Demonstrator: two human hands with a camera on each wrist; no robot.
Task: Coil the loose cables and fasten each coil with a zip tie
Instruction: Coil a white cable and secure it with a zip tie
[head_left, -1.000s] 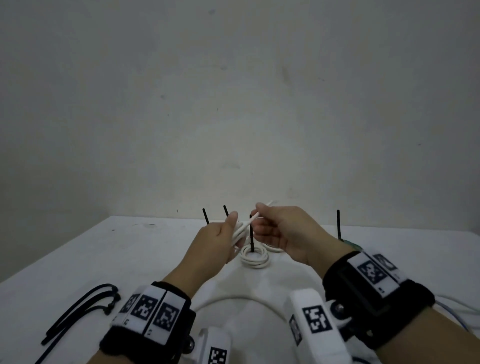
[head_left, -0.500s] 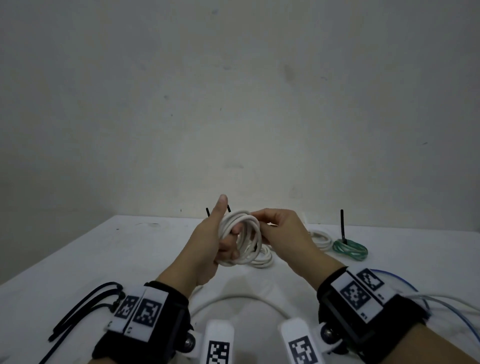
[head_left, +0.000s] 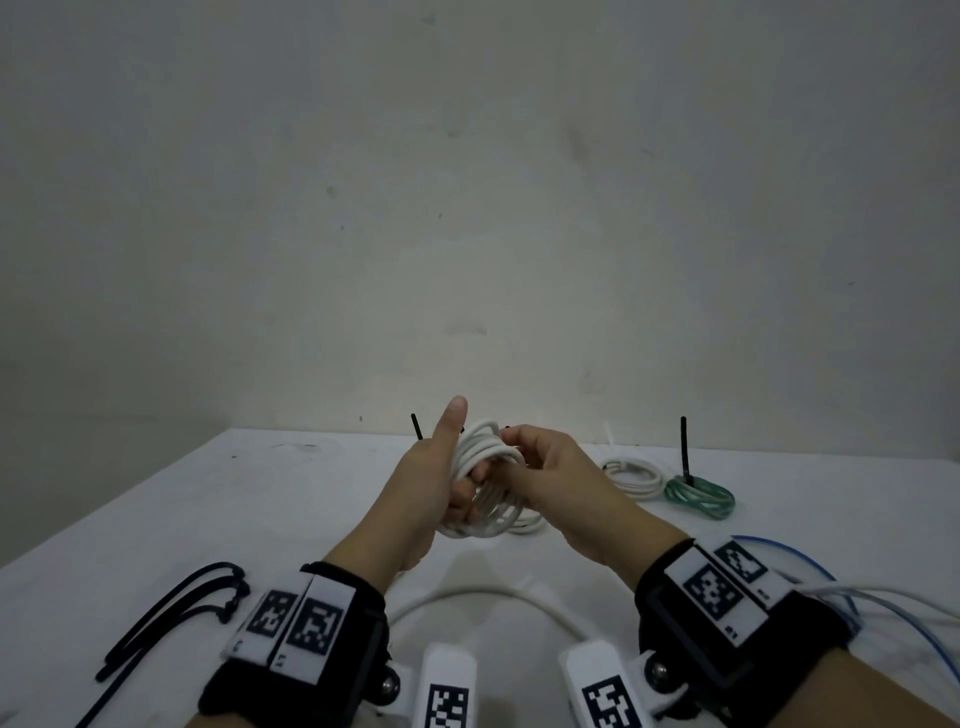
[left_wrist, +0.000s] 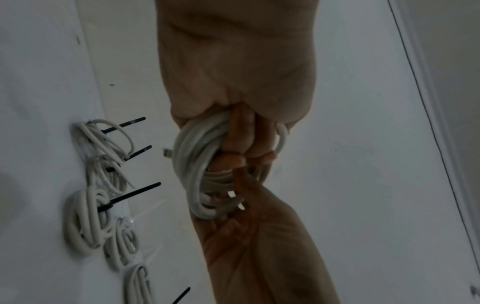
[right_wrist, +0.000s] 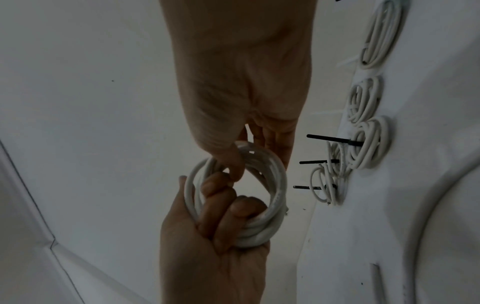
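**White coil held between both hands above the table**

Behind the white table (head_left: 156, 519) stands a plain grey wall (head_left: 467, 182). My left hand (head_left: 421, 493) is raised above the tabletop, thumb pointing up, with the other fingers (right_wrist: 226, 205) hooked through the middle of the white cable coil (head_left: 488, 483) and curled round its lower strands. My right hand (head_left: 550, 478) meets it from the right and pinches the upper part of the loops between thumb and fingertips. Both hands are together, clamped on the same coil, which is clear of the surface.

Finished white coils (left_wrist: 85, 218) with black zip ties (left_wrist: 130, 197) standing up lie at the back of the table, and a green coil (head_left: 700, 496) with its own upright tie lies to the right. Loose black ties (head_left: 171, 613) lie near left; a thick white cable (head_left: 493, 597) curves between my wrists; blue and grey cables (head_left: 831, 587) trail by the right wrist.

Against a second ago: then I held straight strands low near the table; now the cable is a full round coil, the hands sit higher, and the left thumb is up.
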